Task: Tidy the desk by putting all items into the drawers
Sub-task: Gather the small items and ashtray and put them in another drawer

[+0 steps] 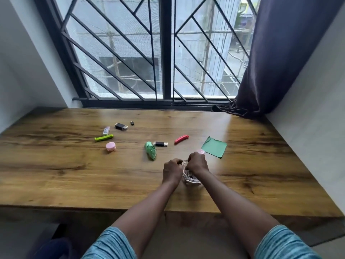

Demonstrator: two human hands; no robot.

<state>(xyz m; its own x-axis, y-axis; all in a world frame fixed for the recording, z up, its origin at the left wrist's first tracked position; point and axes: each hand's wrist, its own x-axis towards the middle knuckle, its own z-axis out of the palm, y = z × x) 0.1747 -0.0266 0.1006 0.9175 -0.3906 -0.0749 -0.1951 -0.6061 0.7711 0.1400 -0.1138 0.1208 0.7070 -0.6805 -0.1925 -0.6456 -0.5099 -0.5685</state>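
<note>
Both hands meet over a clear glass dish (192, 178) that sits on the wooden bench (261, 165), a little right of centre and near its front edge. The left hand (172, 170) has its fingers curled down on the dish's left rim, and the right hand (197, 164) is curled over the far rim, so each grip is closed on the glass. A pink round thing (200, 151) peeks out just past the right knuckles; whether the fingers hold it or it simply lies there, I cannot tell. Blue striped sleeves (112, 245) show at the bottom of the view.

The other things lie scattered further back on the bench:
- a green square cloth (214, 147), one corner folded up, just right of the hands
- a red clip (181, 139) and a black USB stick (160, 144), side by side but apart
- a crumpled green packet (150, 150) – its top nearly touching the stick
- a pink round pot (110, 146), a green clip (104, 137) and a lighter (106, 130) in a loose group to the left
- a black stick with a clear cap (121, 126) and a tiny black piece (132, 123) (too small to name) behind them

A dark curtain (280, 53) hangs at the right of the barred window (166, 53).
</note>
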